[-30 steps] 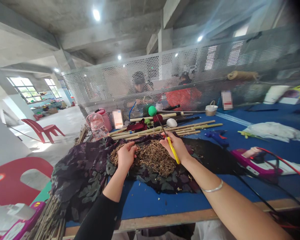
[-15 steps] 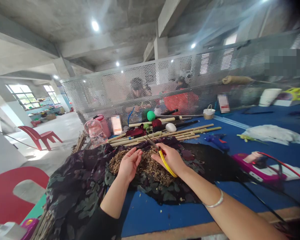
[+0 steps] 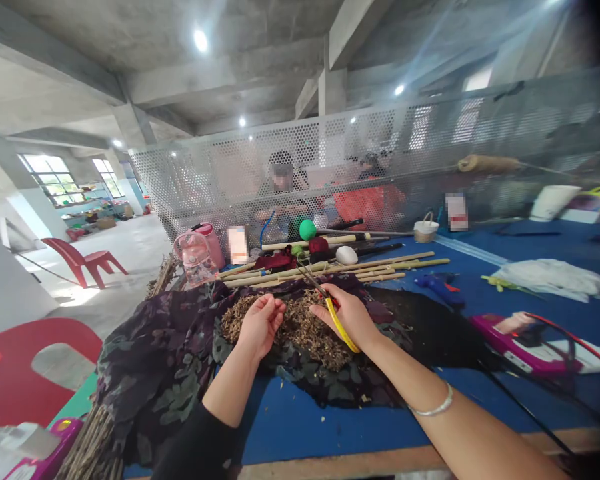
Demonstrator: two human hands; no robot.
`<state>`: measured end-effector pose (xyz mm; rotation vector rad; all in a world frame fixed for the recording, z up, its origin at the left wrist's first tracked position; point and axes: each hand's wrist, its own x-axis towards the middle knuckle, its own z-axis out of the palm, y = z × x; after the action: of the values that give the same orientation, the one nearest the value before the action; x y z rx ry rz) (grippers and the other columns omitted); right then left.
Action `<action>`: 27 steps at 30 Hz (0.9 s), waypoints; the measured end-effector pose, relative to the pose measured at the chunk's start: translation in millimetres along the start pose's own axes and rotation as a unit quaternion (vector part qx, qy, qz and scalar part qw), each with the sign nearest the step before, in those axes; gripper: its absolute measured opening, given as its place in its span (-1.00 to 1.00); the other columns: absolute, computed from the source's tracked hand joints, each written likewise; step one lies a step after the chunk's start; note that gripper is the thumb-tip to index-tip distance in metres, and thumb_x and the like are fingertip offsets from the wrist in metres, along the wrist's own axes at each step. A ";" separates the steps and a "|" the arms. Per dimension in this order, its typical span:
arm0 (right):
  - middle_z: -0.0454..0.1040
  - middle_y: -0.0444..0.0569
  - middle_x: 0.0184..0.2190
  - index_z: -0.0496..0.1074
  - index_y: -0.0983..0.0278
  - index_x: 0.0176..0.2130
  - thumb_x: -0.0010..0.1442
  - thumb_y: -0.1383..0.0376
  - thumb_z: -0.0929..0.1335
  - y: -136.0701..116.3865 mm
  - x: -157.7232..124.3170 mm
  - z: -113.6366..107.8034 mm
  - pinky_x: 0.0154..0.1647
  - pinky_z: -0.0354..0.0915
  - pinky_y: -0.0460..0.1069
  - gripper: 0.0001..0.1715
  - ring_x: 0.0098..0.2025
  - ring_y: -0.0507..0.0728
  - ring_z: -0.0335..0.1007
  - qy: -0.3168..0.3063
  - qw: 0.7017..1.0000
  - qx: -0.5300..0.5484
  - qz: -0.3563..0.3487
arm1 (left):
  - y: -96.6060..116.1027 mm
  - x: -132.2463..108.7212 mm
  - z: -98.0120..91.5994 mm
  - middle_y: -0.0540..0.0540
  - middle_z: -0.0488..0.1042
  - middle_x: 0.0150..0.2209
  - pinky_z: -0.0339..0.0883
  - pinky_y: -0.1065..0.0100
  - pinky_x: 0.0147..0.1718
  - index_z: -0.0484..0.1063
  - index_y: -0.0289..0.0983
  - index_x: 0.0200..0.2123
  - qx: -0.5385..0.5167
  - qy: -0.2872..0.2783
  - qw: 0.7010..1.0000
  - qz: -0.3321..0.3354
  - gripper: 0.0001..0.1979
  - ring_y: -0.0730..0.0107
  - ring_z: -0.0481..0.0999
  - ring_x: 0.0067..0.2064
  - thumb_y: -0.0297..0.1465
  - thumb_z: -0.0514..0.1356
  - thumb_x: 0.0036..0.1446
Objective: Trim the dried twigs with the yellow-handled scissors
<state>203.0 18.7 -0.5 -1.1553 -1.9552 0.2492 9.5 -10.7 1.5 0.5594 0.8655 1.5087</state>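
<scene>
My right hand (image 3: 353,313) grips a pair of scissors (image 3: 341,328) with a yellow handle; the dark blades point up and away, toward some bamboo sticks. To its left, my left hand (image 3: 261,327) has thumb and fingertips pinched together. Whatever may be between those fingertips is too small to make out. Both hands are above a heap of dry brown plant bits (image 3: 325,343). The heap lies on a dark, leaf-patterned cloth (image 3: 180,353) spread over the blue table (image 3: 300,433).
Beyond the cloth lie bamboo sticks (image 3: 380,268), a green ball (image 3: 307,230) and a white egg-shaped piece (image 3: 347,255). A blue glue gun (image 3: 443,289) and a magenta power strip (image 3: 520,350) with cables occupy the right. Behind a perforated metal screen (image 3: 205,187) sits another person (image 3: 283,183).
The fingers of my left hand have closed from a loosely open pose into a pinch. My right hand still holds the scissors in much the same place. The view has shifted slightly.
</scene>
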 end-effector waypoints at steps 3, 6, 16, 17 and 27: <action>0.42 -0.10 -0.47 0.34 0.23 -0.14 0.05 0.07 0.30 -3.0 -1.2 0.2 -0.41 0.21 -0.08 -0.59 -0.46 0.07 0.30 -0.010 1.000 0.004 -0.005 | -1.3 0.7 0.8 -0.04 0.47 -0.39 0.29 0.66 -0.61 0.29 -0.30 -0.33 0.010 0.002 1.000 -0.004 -0.85 0.61 0.48 -0.47 -0.50 0.21 0.00; 0.41 -0.10 -0.47 0.34 0.23 -0.14 0.05 0.07 0.30 -5.4 -1.8 0.0 -0.41 0.21 -0.08 -0.60 -0.48 0.06 0.28 -0.009 1.000 0.005 -0.006 | -3.2 0.5 1.2 -0.12 0.50 -0.31 0.34 0.61 -0.50 0.28 -0.31 -0.28 0.023 0.004 1.000 -0.001 -0.77 0.55 0.51 -0.37 -0.57 0.22 -0.05; 0.47 -0.04 -0.41 0.35 0.25 -0.14 0.03 0.04 0.32 15.4 8.9 -10.3 -0.40 0.27 -0.06 -0.55 -0.46 0.08 0.36 0.069 0.995 0.054 0.040 | -3.7 9.3 10.6 -0.09 0.54 -0.35 0.34 0.39 -0.33 0.48 -0.30 -0.32 0.551 0.016 0.801 0.232 -0.83 0.43 0.47 -0.42 -0.39 0.15 0.01; 0.47 -0.04 -0.41 0.35 0.25 -0.15 0.03 0.04 0.32 17.7 10.1 -12.2 -0.39 0.27 -0.06 -0.55 -0.45 0.09 0.37 0.084 0.993 0.063 0.045 | -3.1 14.2 15.9 -0.09 0.54 -0.35 0.34 0.37 -0.26 0.50 -0.29 -0.33 0.589 -0.008 0.773 0.234 -0.83 0.40 0.49 -0.36 -0.40 0.15 0.01; 0.43 -0.07 -0.45 0.33 0.26 -0.17 0.07 0.05 0.30 23.8 13.2 -20.6 -0.37 0.28 -0.05 -0.60 -0.45 0.07 0.36 0.131 0.985 0.093 0.062 | -21.2 66.3 44.2 -0.15 0.52 -0.14 0.23 0.38 -0.06 0.50 -0.25 -0.15 0.765 -0.141 0.603 0.175 -0.70 0.28 0.46 -0.08 -0.42 0.17 0.01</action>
<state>230.2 37.8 7.1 -1.1272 -1.5974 0.3220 47.9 62.3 2.0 2.2538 1.7445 0.5265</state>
